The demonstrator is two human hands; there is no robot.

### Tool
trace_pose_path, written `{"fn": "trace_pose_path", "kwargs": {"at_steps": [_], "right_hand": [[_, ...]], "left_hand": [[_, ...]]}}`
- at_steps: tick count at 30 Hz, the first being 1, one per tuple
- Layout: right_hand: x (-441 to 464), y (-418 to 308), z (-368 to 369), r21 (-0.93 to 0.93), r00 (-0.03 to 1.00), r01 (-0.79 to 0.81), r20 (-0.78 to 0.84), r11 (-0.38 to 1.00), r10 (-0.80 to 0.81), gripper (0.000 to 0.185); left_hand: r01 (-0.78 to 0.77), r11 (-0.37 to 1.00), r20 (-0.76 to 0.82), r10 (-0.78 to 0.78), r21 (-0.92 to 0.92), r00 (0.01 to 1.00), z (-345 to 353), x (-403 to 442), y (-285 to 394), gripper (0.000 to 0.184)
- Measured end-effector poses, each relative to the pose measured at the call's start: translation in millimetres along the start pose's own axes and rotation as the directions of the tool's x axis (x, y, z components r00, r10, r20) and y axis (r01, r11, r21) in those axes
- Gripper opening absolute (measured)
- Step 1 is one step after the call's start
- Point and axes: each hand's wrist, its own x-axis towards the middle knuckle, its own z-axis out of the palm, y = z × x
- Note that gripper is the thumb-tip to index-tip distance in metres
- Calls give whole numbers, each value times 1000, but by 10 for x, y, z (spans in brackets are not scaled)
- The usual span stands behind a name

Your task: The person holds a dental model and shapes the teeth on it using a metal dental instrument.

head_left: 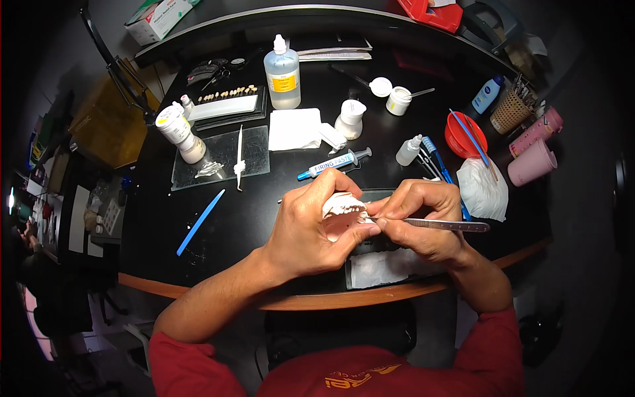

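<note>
My left hand [297, 225] is wrapped round a pale dental cast [342, 204], a row of teeth showing along its edge and a pinkish hollow below. Pinched in my right hand [426, 202] is a slim metal instrument [456, 226] with a flat, ridged handle that sticks out to the right. Its tip points left at the cast's right side, where my left thumb and right fingertips meet. Whether the tip touches the teeth I cannot tell. Below my hands lies a white tissue [380, 269]. A firing paste syringe [334, 163] rests just beyond them.
At left, a blue stick [200, 223] lies near a glass slab [258, 149] with a white-handled tool [239, 159]. A tall bottle [282, 73], open jar [398, 101] and red bowl [466, 134] stand farther back. A pink cup [532, 163] is at right.
</note>
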Motion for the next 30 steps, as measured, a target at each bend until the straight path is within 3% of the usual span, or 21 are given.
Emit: {"fn": "trace_pose_path", "kwargs": {"at_steps": [8,20,26,30], "right_hand": [[20,-58,63,-193,994,97,-32,976,-105,11],[34,-53,61,-230,991,124,-16,965,-132,8],[26,-65,54,-231,984,177,7,957,-180,8],[14,-72,54,-233,987,155,2,960,-159,10]], "left_hand": [[35,999,-17,-36,-14,999,-7,12,12,41],[-18,999,2,17,49,1000,-14,4,-4,42],[-145,988,-24,146,52,989,5,8,13,34],[-164,981,-7,166,99,986,-9,-9,-10,39]]}}
